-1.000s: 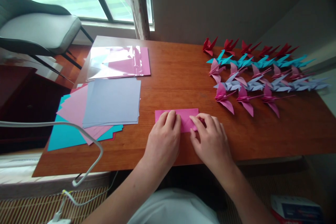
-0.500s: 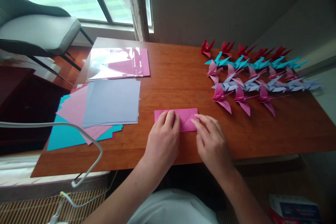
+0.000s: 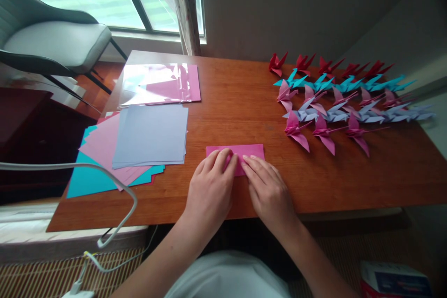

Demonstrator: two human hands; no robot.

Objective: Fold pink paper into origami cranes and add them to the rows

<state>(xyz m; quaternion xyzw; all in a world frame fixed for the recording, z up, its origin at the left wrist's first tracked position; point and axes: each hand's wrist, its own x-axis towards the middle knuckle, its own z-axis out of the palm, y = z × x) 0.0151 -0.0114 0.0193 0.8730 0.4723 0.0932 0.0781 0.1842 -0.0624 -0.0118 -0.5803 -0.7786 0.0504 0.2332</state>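
Left hand [image 3: 209,191] and right hand [image 3: 272,193] press folded pink paper [image 3: 254,150] near the surface's [image 3: 230,116] front edge; whether pinching, I can't tell.

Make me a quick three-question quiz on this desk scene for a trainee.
1. True or false: the left hand rests on the turquoise sheets.
2. How many magenta cranes stand in the nearest row? A: two. B: three. C: five.
3. Fill in: the farthest crane row is ___.

Key: 1. False; it is on the folded magenta paper. 2. B. 3. Red.
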